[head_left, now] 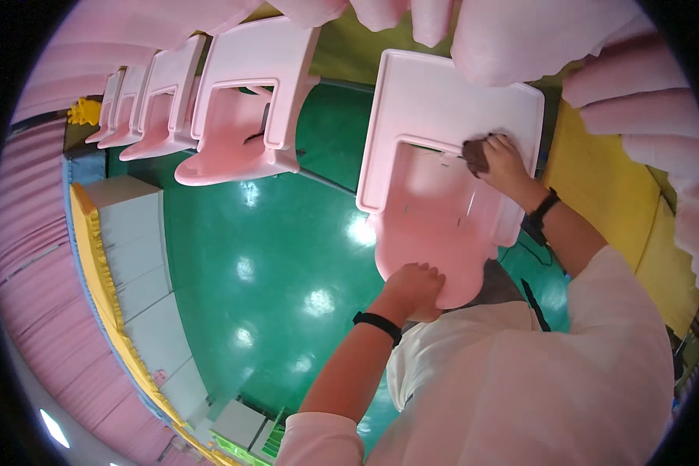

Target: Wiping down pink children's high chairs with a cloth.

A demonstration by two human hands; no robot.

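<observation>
A pink high chair (431,233) stands right in front of me, its wide tray (435,97) on the far side. My left hand (414,290) is closed over the top edge of its backrest. On the tray, near the inner rim at the right, lies my right hand (502,161), with fingers curled round a small dark brown cloth (475,155). The cloth presses against the tray surface. Black bands circle both my wrists.
More pink high chairs (245,101) stand in a row at the far left on a shiny green floor (287,256). White cabinets with a yellow padded edge (97,256) line the left. Yellow panels (598,194) and pink draped fabric (544,39) border the right and top.
</observation>
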